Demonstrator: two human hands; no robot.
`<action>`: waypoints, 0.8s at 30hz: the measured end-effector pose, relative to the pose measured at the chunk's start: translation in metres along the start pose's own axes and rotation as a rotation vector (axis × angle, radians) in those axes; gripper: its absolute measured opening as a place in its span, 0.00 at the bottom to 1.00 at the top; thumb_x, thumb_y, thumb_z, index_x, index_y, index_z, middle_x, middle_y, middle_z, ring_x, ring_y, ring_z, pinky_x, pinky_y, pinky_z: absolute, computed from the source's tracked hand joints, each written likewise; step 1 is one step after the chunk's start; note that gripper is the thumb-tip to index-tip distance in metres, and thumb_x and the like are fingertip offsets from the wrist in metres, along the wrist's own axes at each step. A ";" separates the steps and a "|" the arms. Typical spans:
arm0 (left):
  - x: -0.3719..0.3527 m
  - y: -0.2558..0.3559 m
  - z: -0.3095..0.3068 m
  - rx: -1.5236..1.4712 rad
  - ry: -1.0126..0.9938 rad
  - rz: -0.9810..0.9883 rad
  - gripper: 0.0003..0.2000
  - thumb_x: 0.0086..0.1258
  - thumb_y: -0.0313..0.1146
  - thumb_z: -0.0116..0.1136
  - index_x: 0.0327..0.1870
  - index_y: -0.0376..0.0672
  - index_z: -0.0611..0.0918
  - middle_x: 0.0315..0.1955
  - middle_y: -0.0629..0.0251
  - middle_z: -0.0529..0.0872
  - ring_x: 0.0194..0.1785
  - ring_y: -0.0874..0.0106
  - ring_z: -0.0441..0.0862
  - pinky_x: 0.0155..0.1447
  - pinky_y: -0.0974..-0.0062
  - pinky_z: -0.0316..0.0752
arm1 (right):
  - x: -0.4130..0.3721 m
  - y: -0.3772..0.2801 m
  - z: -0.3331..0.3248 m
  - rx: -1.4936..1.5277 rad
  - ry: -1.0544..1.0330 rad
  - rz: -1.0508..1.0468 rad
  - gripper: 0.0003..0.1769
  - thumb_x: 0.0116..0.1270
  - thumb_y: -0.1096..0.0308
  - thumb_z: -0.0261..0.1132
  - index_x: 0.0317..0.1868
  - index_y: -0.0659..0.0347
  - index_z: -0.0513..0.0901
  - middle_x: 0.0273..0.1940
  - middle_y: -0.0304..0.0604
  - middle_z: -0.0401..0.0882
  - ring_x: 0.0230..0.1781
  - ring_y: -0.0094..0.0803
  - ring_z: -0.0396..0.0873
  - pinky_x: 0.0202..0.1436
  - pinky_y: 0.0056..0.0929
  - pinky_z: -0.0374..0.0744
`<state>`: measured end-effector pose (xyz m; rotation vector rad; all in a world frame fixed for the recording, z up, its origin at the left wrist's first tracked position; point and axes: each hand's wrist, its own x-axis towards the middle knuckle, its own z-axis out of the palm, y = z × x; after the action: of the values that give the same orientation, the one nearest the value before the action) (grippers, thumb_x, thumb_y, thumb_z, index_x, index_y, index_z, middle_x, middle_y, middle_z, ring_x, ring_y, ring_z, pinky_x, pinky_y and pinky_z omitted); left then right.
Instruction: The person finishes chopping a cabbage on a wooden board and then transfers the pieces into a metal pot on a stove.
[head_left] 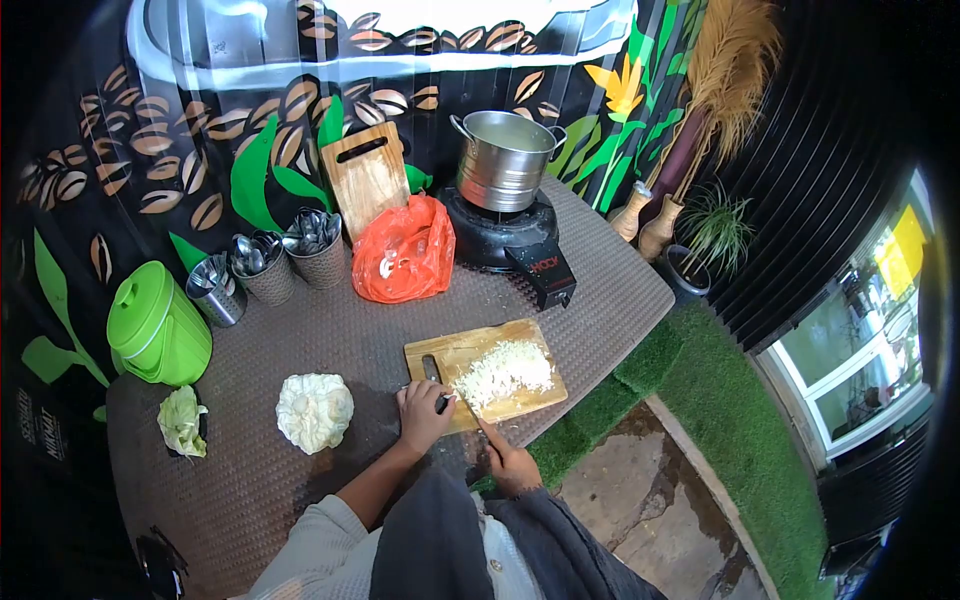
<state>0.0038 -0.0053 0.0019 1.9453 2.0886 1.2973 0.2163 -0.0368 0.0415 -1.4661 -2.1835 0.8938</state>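
Finely chopped white pieces (508, 372) are heaped on a wooden cutting board (540, 402) near the table's front edge. My right hand (515, 468) is closed round the handle of a knife (476, 408), whose blade rests at the heap's lower left edge. On the board's left end lies my left hand (424, 413), fingers bent and pressed together beside the blade; a small pale piece shows at its fingertips. A crumpled whitish bundle (314, 412) sits on the table left of my left hand.
Behind the board are a red plastic bag (405, 262), a burner (500, 240) with a steel pot (507, 165), and an upright wooden board (367, 185). Cutlery holders (266, 275), a green lidded container (165, 330) and pale green leaves (182, 422) stand or lie left.
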 end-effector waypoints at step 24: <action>0.000 0.001 -0.001 0.014 0.011 0.018 0.07 0.58 0.36 0.71 0.36 0.52 0.86 0.38 0.73 0.81 0.50 0.69 0.76 0.57 0.64 0.62 | 0.025 -0.016 -0.008 -0.071 -0.120 0.015 0.32 0.73 0.65 0.55 0.76 0.33 0.65 0.28 0.65 0.80 0.30 0.62 0.81 0.38 0.54 0.77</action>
<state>0.0041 -0.0056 0.0036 1.9721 2.0956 1.3024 0.2003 -0.0160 0.0567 -1.4994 -2.3147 0.9413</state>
